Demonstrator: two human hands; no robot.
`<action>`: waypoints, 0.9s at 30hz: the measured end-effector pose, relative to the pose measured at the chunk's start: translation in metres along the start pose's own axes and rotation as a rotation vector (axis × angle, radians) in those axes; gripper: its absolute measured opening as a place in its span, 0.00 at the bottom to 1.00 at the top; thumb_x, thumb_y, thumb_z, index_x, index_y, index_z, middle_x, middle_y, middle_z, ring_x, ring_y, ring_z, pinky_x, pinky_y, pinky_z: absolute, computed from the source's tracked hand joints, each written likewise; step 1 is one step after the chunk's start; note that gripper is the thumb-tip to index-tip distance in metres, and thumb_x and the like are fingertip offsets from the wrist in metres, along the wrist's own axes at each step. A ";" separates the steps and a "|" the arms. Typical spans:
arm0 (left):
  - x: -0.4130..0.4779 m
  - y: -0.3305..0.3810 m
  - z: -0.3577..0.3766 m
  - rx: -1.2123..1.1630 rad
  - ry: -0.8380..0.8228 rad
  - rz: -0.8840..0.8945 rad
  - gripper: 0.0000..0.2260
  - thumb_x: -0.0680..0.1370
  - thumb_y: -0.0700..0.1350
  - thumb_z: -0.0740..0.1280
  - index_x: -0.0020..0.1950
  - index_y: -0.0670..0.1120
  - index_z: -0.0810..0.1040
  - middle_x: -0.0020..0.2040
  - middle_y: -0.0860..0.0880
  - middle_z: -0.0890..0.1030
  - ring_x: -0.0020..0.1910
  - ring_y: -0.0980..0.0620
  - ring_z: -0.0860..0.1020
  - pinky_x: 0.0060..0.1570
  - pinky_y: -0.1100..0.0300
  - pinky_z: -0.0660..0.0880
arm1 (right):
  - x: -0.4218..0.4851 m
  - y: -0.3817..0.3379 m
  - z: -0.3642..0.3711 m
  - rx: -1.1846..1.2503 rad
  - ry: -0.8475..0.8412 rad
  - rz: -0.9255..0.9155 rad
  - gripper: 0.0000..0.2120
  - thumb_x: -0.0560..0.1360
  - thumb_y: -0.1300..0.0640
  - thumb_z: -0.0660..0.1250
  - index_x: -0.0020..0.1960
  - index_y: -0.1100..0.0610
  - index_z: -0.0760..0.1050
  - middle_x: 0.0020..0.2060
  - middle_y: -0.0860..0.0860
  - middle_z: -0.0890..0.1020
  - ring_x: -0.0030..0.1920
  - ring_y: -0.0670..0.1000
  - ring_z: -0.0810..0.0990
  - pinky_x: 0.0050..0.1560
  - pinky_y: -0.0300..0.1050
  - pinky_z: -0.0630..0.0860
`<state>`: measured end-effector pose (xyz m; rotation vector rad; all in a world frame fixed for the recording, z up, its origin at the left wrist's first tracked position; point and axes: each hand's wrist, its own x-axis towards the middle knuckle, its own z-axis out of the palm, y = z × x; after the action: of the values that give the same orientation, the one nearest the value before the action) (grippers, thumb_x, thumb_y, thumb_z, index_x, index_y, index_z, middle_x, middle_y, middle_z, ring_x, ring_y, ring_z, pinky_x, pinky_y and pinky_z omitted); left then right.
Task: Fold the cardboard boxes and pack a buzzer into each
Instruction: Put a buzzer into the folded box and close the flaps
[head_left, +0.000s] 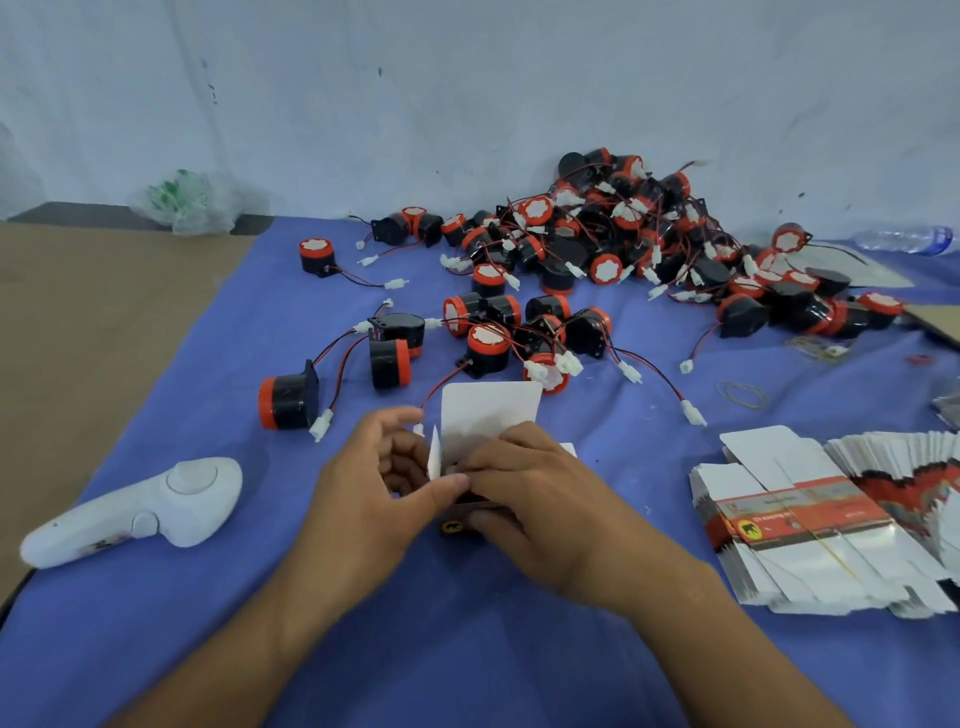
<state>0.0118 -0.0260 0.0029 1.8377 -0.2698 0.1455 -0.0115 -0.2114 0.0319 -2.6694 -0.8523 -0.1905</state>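
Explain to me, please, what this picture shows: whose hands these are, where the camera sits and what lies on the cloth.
No machine here: a person works with bare hands, and the single picture comes from a camera worn on the head, looking forward and down. The left hand and right hand both grip a small box whose white flap stands open. On the blue cloth lie many black-and-red buzzers with wires, heaped towards the wall, and at the right a banded stack of flat boxes. A white controller lies at the left; rubber bands lie at the right. Whether the box holds a buzzer cannot be seen.
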 end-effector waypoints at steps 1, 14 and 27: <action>-0.001 -0.002 0.001 0.092 -0.027 0.095 0.20 0.68 0.49 0.80 0.56 0.57 0.78 0.43 0.54 0.81 0.41 0.57 0.79 0.41 0.69 0.74 | -0.001 0.003 -0.001 0.034 0.008 -0.018 0.10 0.80 0.57 0.65 0.58 0.54 0.82 0.58 0.46 0.81 0.59 0.53 0.73 0.62 0.44 0.68; 0.001 -0.007 0.007 0.391 -0.132 0.252 0.11 0.79 0.51 0.67 0.57 0.51 0.84 0.66 0.55 0.69 0.65 0.56 0.69 0.63 0.60 0.69 | -0.026 0.053 -0.022 0.735 0.152 0.738 0.10 0.82 0.50 0.63 0.51 0.56 0.77 0.43 0.50 0.83 0.38 0.47 0.81 0.41 0.44 0.79; 0.007 -0.009 0.006 0.093 -0.287 0.215 0.28 0.77 0.48 0.72 0.68 0.70 0.64 0.60 0.63 0.78 0.59 0.61 0.77 0.50 0.67 0.77 | -0.009 0.038 0.013 1.164 0.223 0.600 0.27 0.73 0.63 0.76 0.64 0.42 0.70 0.52 0.51 0.82 0.38 0.43 0.83 0.36 0.35 0.76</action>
<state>0.0203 -0.0296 -0.0057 1.9174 -0.6721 0.0420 0.0037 -0.2402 0.0071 -1.6229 0.0147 0.1301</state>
